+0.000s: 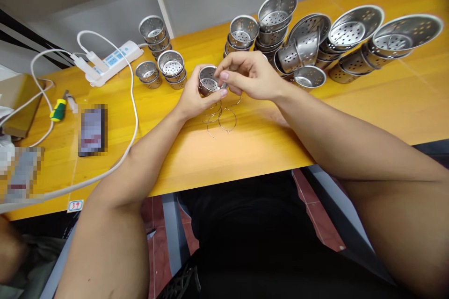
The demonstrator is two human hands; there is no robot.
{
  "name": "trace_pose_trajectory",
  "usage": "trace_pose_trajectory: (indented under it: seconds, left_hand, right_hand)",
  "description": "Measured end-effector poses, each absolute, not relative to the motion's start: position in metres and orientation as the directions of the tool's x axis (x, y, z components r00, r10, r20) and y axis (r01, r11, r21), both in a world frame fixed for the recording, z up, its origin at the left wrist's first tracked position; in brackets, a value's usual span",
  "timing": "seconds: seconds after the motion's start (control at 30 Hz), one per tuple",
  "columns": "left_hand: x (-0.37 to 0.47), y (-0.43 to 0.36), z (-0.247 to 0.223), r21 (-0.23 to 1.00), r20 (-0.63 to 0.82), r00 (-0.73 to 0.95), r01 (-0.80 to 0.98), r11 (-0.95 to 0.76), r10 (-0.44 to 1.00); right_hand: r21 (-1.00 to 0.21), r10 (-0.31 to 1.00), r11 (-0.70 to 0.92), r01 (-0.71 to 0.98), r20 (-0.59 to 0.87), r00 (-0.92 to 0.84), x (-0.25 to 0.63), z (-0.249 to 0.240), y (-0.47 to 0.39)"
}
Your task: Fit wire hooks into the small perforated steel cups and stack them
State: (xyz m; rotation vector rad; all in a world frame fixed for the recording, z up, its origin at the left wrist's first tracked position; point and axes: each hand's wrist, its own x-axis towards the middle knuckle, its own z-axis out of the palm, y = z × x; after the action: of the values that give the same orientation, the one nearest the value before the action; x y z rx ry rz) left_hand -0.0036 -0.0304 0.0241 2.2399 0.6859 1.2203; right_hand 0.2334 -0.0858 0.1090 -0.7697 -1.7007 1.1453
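Note:
My left hand [196, 96] is wrapped around a small perforated metal cup [209, 83], its open mouth tilted up toward me. Over the cup's right rim, my right hand [247, 74] has thumb and forefinger pinched together; whatever is between the fingertips is too small or hidden to make out. Several thin wire rings [227, 120] lie on the yellow table just below the cup. Short stacks of similar cups [171, 67] stand to the left of my left hand.
Taller stacks of perforated cups [356, 32] line the back right. At the left are a white power strip [114, 63] with cables, a green-yellow screwdriver [59, 110] and a phone [91, 131]. A white cable crosses the table beside my left forearm. Part of another person shows at lower left.

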Motion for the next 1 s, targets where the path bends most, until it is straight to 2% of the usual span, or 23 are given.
trace_pose_trajectory:
  seconds: [0.13,0.37,0.57,0.8,0.9,1.0]
  left_hand:
    - [-0.007,-0.027,0.022,0.621,0.610,0.506,0.174,-0.764,0.610]
    - [-0.006,-0.025,0.021,0.576,0.627,0.525,0.184,-0.797,0.575]
    - [-0.006,-0.025,0.023,0.531,0.644,0.537,0.199,-0.824,0.545]
    - [-0.007,-0.025,0.023,0.566,0.616,0.534,0.211,-0.797,0.579]
    - [-0.007,-0.024,0.019,0.558,0.630,0.533,0.197,-0.806,0.565]
    - [-0.007,-0.020,0.014,0.574,0.640,0.503,0.190,-0.796,0.582]
  right_hand:
    - [-0.953,0.836,0.303,-0.004,0.267,-0.480,0.246,0.109,-0.080]
    - [-0.965,0.902,0.262,-0.020,0.252,-0.349,0.239,0.103,-0.076]
    - [-0.945,0.876,0.328,0.009,0.300,-0.377,0.236,0.104,-0.079]
    - [-0.943,0.877,0.332,0.014,0.304,-0.372,0.236,0.102,-0.079]
    - [-0.917,0.859,0.392,0.073,0.337,-0.386,0.236,0.100,-0.079]
    - [-0.848,0.833,0.512,0.140,0.449,-0.323,0.237,0.097,-0.079]
